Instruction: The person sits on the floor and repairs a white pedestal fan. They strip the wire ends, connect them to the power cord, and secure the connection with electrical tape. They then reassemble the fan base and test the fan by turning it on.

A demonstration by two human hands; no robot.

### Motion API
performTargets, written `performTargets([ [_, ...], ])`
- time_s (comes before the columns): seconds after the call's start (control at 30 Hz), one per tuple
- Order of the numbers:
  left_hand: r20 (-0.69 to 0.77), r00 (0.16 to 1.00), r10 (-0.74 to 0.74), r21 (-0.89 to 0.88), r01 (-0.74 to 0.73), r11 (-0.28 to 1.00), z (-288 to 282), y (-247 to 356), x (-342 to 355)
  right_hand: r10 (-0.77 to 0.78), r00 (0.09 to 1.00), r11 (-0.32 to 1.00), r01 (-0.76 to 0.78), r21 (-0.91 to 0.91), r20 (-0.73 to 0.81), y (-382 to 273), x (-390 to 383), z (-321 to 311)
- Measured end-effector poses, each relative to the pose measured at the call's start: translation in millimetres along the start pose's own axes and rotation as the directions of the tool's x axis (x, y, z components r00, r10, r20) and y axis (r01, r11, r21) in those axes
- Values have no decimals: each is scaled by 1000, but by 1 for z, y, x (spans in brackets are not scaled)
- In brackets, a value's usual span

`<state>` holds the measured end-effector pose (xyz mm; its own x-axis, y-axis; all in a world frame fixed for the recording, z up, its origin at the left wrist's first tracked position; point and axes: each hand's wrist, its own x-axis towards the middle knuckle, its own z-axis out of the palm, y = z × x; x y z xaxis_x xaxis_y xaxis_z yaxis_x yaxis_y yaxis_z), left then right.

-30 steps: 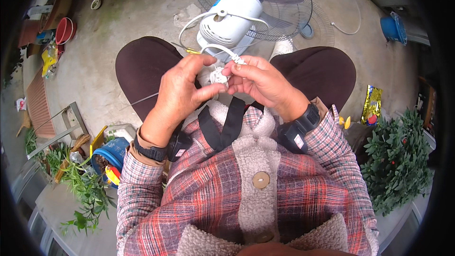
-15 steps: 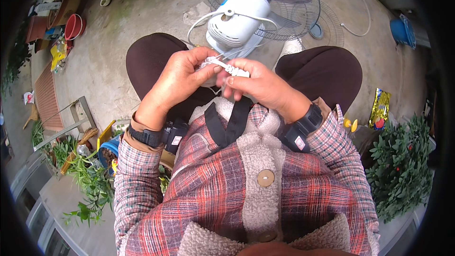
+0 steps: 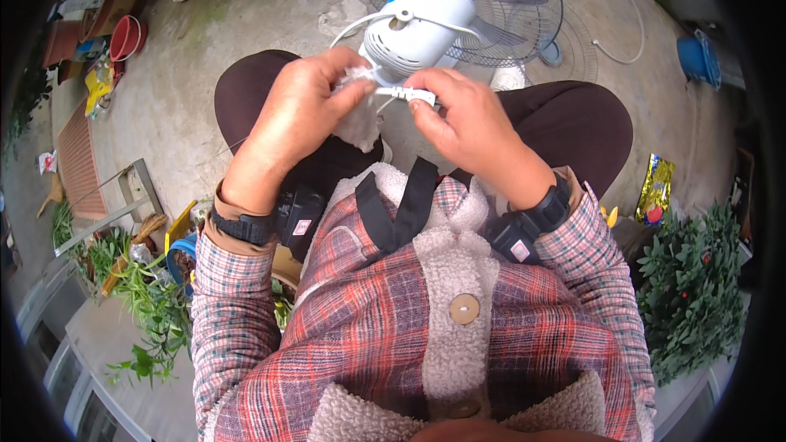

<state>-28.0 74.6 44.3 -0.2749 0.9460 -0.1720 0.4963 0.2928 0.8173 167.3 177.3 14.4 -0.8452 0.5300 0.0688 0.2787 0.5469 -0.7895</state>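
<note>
My left hand pinches a crumpled whitish cloth, its loose end hanging below the fingers. In my right hand is the white plug of a power cord, gripped between thumb and fingers. A white cord with a ribbed sleeve runs from the plug to the cloth, where the left fingers hide it. Just beyond both hands stands an electric fan with a white motor housing, its base partly hidden by the hands. My crossed legs lie on either side.
The fan's wire guard reaches to the right over the concrete floor. A pale cord or hose curves at the far right, near a blue bucket. Red buckets stand far left. Leafy plants flank me on both sides.
My hands have moved slightly apart and away from my body. The cloth now hangs in view below my left fingers. My right hand has turned, its fingers now over the plug.
</note>
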Motion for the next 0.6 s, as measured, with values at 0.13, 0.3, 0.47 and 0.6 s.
performTargets([
  [0.13,-93,995,-44,-82,36,996,9,-5,-10,341,860,678,-505,535,380,8,-1,13],
  [0.3,-96,987,-129,-333,91,939,20,-4,-26,359,779,411,-626,663,514,6,-3,23],
  [0.47,-162,983,-87,-287,37,957,45,-3,-27,314,758,309,-651,693,572,3,-3,27],
  [0.6,-238,971,-16,-113,-11,994,47,-3,-25,309,769,267,-634,726,559,3,-6,31],
])
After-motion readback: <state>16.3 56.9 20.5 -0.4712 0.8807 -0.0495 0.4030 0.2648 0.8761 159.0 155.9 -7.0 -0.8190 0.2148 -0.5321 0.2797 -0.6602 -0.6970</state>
